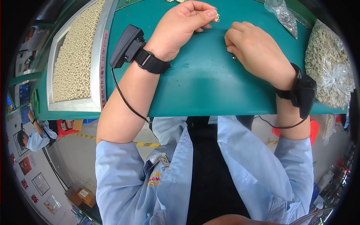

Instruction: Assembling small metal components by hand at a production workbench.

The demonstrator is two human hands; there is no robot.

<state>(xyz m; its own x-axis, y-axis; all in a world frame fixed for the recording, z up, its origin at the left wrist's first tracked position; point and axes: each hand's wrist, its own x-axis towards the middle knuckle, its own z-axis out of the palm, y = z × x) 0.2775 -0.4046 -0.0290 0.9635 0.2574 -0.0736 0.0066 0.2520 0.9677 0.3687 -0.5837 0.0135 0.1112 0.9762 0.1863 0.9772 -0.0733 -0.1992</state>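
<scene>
Near the table's far side, my left hand (183, 24) pinches a small cream-coloured piece (217, 17) between thumb and fingertips. My right hand (257, 48) is just to the right of it, curled with its fingers bent inward. Below its thumb shows a small shiny metal piece (234, 57); its exact kind is too small to tell. The two hands are apart. Each wrist wears a black strap carrying a black device with a cable.
On the green table (198, 86), a metal-framed tray (98, 75) of cream pieces stands left. A large bag of pale pieces (330, 67) lies right, a small bag of metal parts (287, 20) at the back. Another person (35, 137) is far left.
</scene>
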